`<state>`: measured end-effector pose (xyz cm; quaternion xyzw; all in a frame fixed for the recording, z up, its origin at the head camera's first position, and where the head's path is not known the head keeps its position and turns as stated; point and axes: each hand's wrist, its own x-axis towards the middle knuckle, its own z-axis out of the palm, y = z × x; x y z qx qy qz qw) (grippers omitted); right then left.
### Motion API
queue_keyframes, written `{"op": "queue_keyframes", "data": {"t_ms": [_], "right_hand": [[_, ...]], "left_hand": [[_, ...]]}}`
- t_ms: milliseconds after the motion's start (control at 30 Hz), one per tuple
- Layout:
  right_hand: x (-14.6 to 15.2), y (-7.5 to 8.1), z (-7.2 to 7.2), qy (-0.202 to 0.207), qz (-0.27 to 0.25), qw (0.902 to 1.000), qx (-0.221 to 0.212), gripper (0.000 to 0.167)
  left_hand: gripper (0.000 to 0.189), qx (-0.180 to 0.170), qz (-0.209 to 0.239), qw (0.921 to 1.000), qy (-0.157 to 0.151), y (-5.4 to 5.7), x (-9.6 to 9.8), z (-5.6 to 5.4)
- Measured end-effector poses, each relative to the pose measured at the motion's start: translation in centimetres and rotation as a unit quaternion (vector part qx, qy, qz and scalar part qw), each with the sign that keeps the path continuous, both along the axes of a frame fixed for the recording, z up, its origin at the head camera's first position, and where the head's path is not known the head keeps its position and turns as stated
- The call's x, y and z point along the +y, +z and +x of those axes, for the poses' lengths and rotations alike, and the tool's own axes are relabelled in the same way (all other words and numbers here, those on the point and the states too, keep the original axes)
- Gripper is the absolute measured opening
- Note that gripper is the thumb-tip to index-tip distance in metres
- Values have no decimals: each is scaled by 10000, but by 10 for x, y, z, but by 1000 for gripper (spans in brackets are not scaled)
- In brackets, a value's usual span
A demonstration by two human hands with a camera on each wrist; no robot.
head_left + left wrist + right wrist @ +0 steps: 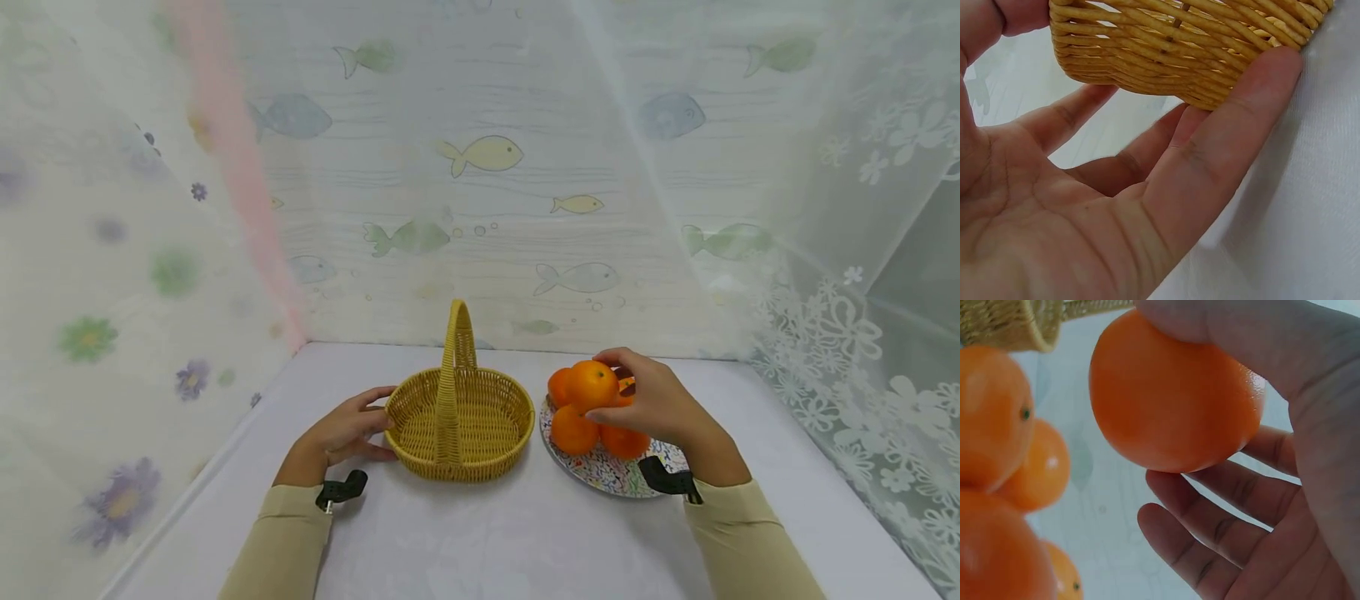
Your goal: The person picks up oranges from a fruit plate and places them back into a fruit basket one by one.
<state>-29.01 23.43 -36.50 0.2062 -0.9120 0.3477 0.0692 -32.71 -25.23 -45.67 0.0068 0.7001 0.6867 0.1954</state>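
Head view | your left hand (356, 427), fingers spread, touches the left side of the yellow oval wicker basket (459, 472) | basket stands upright on the white surface (480, 542) | round glossy orange fruit (591, 385), held by your right hand (654, 402), above other orange fruits (575, 431) on the speckled round plate (611, 478)
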Motion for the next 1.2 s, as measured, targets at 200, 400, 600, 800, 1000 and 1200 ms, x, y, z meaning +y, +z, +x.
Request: {"op": "queue_keyframes", "data": {"t_ms": [200,400,600,800,1000,1200], "right_hand": [[-17,8,-6,137,-55,9998,-93,78],[-33,16,-8,118,-244,9996,-99,78],[-48,15,-8,87,-438,9987,-228,80],[-65,6,-9,288,-507,9983,-87,78],[-81,-1,-11,503,-332,9981,-84,78],[-92,-7,-10,383,-18,9992,-80,77]], "left_hand": [[75,18,2,10000,-1,0,1,1],[75,9,42,10000,24,0,3,0],[75,-33,26,10000,58,0,5,1],[73,-59,12,10000,25,1,3,2],[73,-88,38,10000,14,2,2,4],[73,-83,-11,10000,15,2,2,2]]}}
